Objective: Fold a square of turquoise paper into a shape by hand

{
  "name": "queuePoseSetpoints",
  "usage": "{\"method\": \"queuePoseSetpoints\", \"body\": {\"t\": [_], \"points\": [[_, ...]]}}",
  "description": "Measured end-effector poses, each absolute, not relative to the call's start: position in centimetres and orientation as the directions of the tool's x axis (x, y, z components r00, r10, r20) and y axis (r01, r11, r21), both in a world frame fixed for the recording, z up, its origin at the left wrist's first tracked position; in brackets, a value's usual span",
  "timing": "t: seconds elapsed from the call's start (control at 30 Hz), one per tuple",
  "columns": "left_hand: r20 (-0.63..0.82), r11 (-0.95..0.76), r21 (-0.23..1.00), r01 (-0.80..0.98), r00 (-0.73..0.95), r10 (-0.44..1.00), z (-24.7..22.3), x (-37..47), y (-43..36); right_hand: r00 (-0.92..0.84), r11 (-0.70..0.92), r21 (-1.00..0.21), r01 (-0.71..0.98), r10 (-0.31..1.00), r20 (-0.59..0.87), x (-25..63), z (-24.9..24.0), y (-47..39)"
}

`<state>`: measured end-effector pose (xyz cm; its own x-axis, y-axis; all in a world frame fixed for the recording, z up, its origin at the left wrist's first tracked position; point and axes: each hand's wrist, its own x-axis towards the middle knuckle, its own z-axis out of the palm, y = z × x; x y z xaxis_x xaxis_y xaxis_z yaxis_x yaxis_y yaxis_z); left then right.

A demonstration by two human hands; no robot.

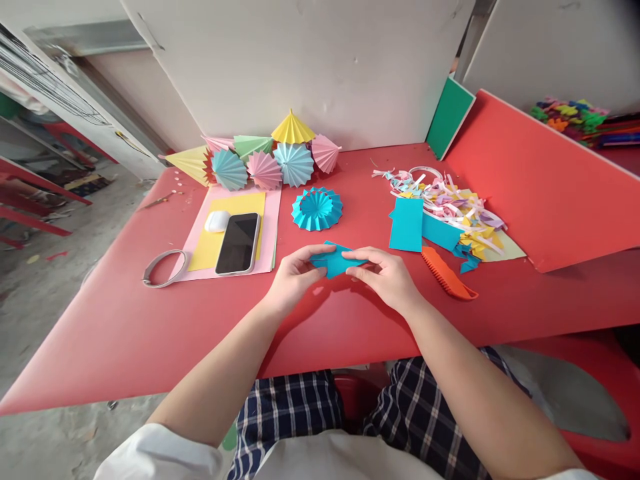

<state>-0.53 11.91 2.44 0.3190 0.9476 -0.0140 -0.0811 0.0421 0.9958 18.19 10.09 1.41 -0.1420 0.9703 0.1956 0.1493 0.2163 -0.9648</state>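
Between my two hands, just above the near part of the table, is a small piece of blue paper (336, 260). My left hand (298, 272) pinches its left side between thumb and fingers. On the right side my right hand (384, 272) grips it the same way. Beyond the hands stands a pleated blue paper piece (317, 209), round like a fan. To the right lie a flat blue paper rectangle (406, 225) and, partly under it, another blue strip (440, 231). An orange cutter (447, 273) with a ridged edge rests near them.
Folded paper umbrellas (290, 163) line the back wall. A phone (239, 243) and a white case (217, 221) sit on yellow and pink sheets at left, beside a ring-shaped band (164, 268). Paper scraps (450, 200) are heaped at right before a red board (545, 180).
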Motion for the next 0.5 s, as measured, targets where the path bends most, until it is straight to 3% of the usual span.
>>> {"method": "queuePoseSetpoints", "body": {"t": [0.2,0.5], "points": [[0.011,0.022,0.996,-0.089,0.350,0.937,2.44,-0.81,12.11,-0.149,0.219,-0.965,0.144,0.969,0.198,18.30,1.52,10.02],[0.066,-0.089,0.995,0.039,0.405,0.912,2.64,-1.04,11.96,-0.193,0.252,-0.956,0.148,0.956,0.222,18.36,1.45,10.08]]}}
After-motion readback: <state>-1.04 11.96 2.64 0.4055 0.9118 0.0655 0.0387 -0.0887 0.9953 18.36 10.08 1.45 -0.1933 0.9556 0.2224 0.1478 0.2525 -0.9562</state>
